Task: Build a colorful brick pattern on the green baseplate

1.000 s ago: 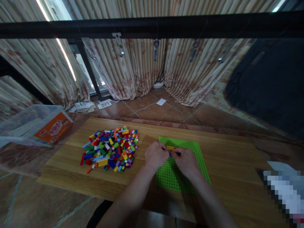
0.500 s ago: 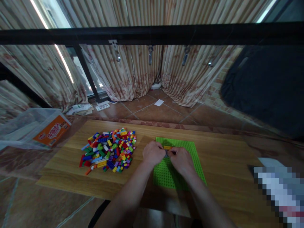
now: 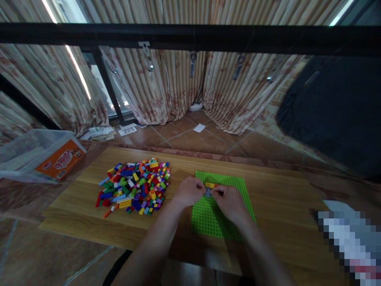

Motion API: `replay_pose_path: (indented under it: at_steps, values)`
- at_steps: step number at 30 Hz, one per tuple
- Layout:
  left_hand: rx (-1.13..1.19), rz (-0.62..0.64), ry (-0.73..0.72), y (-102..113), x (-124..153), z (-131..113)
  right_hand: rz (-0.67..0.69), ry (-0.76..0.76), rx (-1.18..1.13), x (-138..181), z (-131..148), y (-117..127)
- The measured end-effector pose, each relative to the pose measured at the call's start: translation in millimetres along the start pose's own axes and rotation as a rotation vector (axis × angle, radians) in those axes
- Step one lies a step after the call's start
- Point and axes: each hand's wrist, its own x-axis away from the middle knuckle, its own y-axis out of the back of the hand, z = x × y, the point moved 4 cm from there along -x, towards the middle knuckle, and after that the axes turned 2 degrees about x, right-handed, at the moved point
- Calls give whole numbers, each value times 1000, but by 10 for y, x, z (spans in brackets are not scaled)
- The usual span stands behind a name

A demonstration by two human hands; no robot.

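Observation:
A green studded baseplate point(image 3: 222, 222) lies on the wooden table. Near its far left part sits a small grey toy brick point(image 3: 207, 192), just in front of a yellow brick point(image 3: 210, 185). My left hand point(image 3: 192, 192) is closed, with thumb and fingertips against the left side of the grey brick. From the right, my right hand point(image 3: 228, 200) pinches at the same brick, partly covering the baseplate. Whether the grey brick is pressed onto the studs cannot be made out. A heap of mixed coloured bricks point(image 3: 135, 186) is spread to the left of the baseplate.
The wooden table point(image 3: 282, 210) carries all of this. A clear plastic box point(image 3: 26, 159) with an orange label stands beyond its left end. At the right edge is a pixelated item point(image 3: 351, 238). Behind the table are a tiled floor, curtains point(image 3: 178, 87) and a dark rail point(image 3: 190, 35).
My fingers have parted slightly around the grey brick, so more of it and the yellow brick shows. My left hand has shifted a little left. The camera view has tilted slightly.

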Motion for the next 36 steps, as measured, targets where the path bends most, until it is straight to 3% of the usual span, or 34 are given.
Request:
replay_pose_path:
  at_steps: [7, 14, 36]
  values:
    - [33, 58, -25, 21, 40, -16, 80, 31, 20, 47, -22, 43]
    - [8, 61, -20, -10, 29, -6, 67, 48, 45, 54, 5, 33]
    - [-81, -25, 74, -70, 19, -27, 66, 14, 28, 33, 2, -40]
